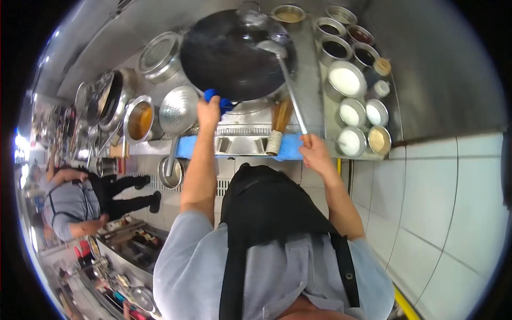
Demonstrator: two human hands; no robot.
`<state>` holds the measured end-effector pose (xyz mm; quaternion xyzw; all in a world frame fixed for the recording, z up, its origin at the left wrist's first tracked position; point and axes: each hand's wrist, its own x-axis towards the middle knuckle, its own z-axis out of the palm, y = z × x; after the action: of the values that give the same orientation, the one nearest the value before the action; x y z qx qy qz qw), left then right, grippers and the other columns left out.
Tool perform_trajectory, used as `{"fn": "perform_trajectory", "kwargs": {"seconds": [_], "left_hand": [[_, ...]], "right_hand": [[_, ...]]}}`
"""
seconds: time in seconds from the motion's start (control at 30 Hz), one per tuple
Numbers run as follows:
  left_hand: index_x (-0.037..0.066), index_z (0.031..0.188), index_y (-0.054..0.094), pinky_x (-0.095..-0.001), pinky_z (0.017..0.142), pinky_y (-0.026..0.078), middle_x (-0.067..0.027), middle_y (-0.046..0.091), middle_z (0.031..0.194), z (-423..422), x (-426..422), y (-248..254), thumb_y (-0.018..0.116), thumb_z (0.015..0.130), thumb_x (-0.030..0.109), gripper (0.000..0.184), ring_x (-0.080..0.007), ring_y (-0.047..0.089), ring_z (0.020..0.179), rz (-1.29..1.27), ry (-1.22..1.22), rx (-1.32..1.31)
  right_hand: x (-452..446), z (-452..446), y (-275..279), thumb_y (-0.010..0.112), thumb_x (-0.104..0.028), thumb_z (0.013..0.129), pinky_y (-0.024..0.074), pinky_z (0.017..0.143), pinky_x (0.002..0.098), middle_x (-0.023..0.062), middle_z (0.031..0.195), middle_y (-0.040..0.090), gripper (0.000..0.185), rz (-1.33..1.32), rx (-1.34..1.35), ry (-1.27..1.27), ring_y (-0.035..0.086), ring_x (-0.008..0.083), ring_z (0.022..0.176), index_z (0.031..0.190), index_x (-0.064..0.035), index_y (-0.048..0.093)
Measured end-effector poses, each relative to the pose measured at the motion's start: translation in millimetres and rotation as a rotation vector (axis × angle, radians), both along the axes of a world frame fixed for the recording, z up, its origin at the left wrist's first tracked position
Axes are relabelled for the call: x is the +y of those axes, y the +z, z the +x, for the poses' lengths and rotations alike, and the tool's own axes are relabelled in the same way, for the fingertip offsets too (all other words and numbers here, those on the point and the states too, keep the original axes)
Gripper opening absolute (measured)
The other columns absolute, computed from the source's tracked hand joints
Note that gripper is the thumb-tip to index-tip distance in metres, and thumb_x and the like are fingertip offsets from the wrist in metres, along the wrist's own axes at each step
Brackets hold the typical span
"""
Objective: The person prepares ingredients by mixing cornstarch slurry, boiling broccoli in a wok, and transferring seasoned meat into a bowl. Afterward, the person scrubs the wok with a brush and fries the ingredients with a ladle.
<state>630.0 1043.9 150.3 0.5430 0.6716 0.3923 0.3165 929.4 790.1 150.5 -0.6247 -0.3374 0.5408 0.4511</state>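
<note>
A large black wok (229,58) sits on the stove in front of me, a little liquid glistening at its far side. My left hand (208,113) is closed at the wok's near left rim, gripping a blue cloth (225,105); the wok handle itself is hidden there. In my right hand (316,153) is the end of a long-handled ladle (290,85). Its bowl rests inside the wok's right part or hovers just over it; I cannot tell which. Between my hands, a bamboo wok brush (279,128) leans at the stove's front edge.
A perforated skimmer (179,111), a pot of orange-brown liquid (140,121) and an upturned metal pan (160,56) lie left of the wok. On the right stand several seasoning bowls (346,79). Another person (74,200) stands at far left. A tiled wall (432,181) bounds the right.
</note>
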Motion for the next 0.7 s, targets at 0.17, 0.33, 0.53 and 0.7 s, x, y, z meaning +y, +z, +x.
{"fn": "perform_trajectory", "kwargs": {"seconds": [0.17, 0.33, 0.53, 0.7], "left_hand": [[-0.014, 0.103, 0.071, -0.0433, 0.081, 0.053, -0.0210, 0.074, 0.093, -3.7, 9.5, -4.5, 0.070, 0.086, 0.033, 0.050, -0.0315, 0.070, 0.085, -0.243, 0.044, -0.475], [-0.005, 0.106, 0.072, -0.0409, 0.068, 0.056, -0.0169, 0.073, 0.084, 9.1, 31.7, -32.3, 0.063, 0.097, 0.038, 0.045, -0.0263, 0.070, 0.075, -0.346, -0.132, -0.730], [0.005, 0.102, 0.068, -0.0354, 0.067, 0.055, -0.0085, 0.072, 0.088, -108.6, -21.9, -30.4, 0.067, 0.095, 0.026, 0.022, -0.0179, 0.068, 0.075, -0.254, -0.237, -0.816], [0.005, 0.103, 0.068, -0.0419, 0.076, 0.057, -0.0144, 0.074, 0.095, -216.3, -42.8, -106.3, 0.072, 0.084, 0.019, 0.023, -0.0286, 0.072, 0.085, -0.103, -0.206, -0.233]], "right_hand": [[34.4, -40.5, 62.4, 0.065, -0.008, 0.094, 0.0396, 0.042, 0.0283, 0.0008, 0.069, 0.053, 0.025, 0.039, -0.016, 0.154, 0.050, 0.0103, 0.045, 0.116, 0.0017, 0.058], [127.9, -137.1, 71.3, 0.064, -0.009, 0.094, 0.0404, 0.042, 0.0278, 0.0011, 0.070, 0.056, 0.038, 0.062, 0.016, 0.420, 0.052, 0.0100, 0.046, 0.130, 0.0024, 0.057], [226.0, -303.4, 97.6, 0.061, -0.004, 0.091, 0.0378, 0.041, 0.0269, 0.0034, 0.072, 0.054, 0.023, 0.036, 0.119, 0.646, 0.051, 0.0091, 0.047, 0.113, -0.0001, 0.058], [261.9, -400.1, 56.0, 0.064, -0.006, 0.091, 0.0372, 0.039, 0.0277, 0.0022, 0.064, 0.052, 0.012, -0.063, -0.017, 0.805, 0.050, 0.0095, 0.046, 0.091, -0.0036, 0.052]]}}
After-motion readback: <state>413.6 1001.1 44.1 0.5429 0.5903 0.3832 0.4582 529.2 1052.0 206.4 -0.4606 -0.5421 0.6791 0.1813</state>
